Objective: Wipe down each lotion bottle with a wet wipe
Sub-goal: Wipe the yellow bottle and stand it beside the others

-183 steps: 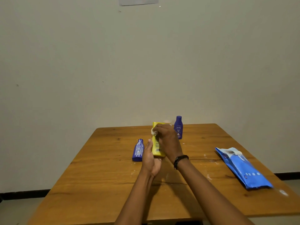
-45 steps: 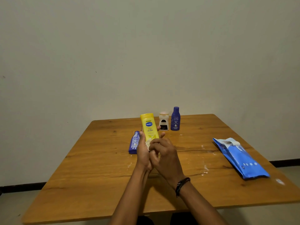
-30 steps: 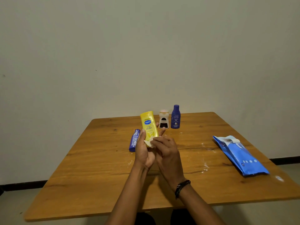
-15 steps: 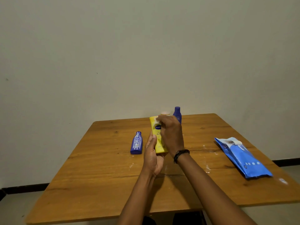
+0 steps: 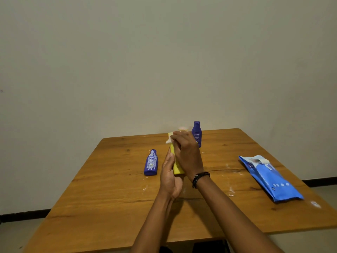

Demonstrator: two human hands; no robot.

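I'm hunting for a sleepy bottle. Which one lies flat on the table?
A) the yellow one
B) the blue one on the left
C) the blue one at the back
B: the left blue bottle lies flat on the table; the back blue bottle stands, and the left hand holds the yellow bottle.

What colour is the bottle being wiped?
Yellow: the lotion bottle shows best in the head view.

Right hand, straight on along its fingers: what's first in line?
The right hand holds the wet wipe on the yellow bottle; beyond that, likely just table, depth unclear.
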